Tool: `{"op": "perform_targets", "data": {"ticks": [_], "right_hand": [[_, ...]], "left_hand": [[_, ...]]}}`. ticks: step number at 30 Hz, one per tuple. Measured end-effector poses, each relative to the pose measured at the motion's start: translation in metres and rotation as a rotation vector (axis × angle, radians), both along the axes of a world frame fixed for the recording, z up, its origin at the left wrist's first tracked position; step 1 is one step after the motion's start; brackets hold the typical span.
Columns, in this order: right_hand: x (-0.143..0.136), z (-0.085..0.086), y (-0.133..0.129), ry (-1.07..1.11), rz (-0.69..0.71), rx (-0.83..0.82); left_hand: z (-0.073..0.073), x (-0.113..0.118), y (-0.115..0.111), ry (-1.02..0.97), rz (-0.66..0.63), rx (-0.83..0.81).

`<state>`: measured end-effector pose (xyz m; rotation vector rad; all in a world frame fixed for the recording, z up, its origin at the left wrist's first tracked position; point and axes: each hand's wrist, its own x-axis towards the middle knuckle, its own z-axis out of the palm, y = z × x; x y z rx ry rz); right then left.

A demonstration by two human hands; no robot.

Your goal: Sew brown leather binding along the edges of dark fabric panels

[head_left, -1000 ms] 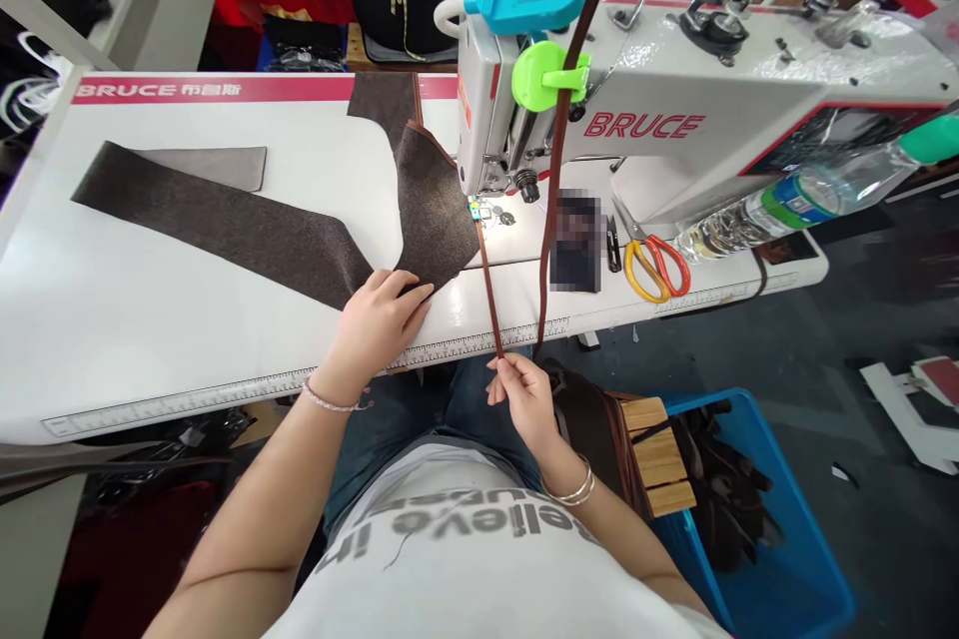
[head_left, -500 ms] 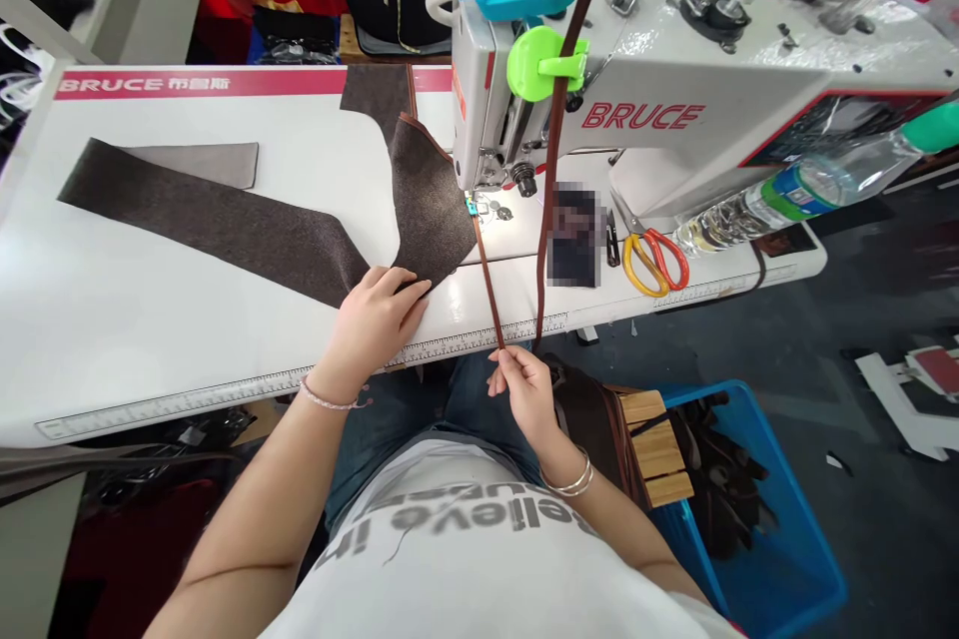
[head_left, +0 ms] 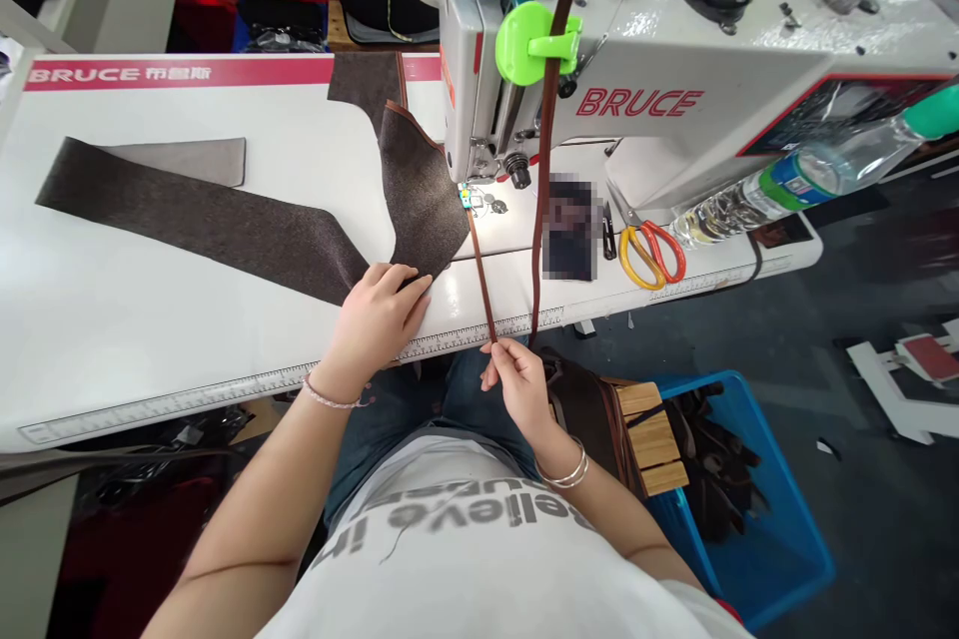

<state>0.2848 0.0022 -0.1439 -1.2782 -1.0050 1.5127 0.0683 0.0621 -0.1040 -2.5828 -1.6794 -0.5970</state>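
My left hand (head_left: 382, 310) lies flat, fingers stretched out, on a dark brown fabric piece (head_left: 424, 185) near the table's front edge. A reddish-brown trim runs along part of the fabric's edge, and a long strip of the fabric stretches left across the table. My right hand (head_left: 516, 381) pinches a narrow brown binding strip (head_left: 480, 270) at the front edge. The strip runs taut up to a small blue guide (head_left: 465, 197) beside the presser foot of the sewing machine (head_left: 479, 90). The fabric's far side lies against the needle area, where the stitching spot is partly hidden.
Another brown strip (head_left: 545, 170) hangs down in front of the machine. Right of it lie scissors (head_left: 651, 255), a small black tool (head_left: 608, 232) and a water bottle (head_left: 794, 175). A blue bin (head_left: 794, 519) with dark scraps stands at lower right. A grey piece (head_left: 202, 158) lies at left.
The whole view has shifted slightly, so the machine and table appear a little higher and further left. Both hands keep their places on the fabric and the strip.
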Motion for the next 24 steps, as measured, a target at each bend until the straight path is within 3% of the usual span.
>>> {"op": "perform_targets", "data": {"ticks": [24], "right_hand": [[-0.003,-0.001,0.002,-0.003,0.015,0.003]], "left_hand": [[0.003,0.014,0.001,0.057,-0.019,0.016]]}}
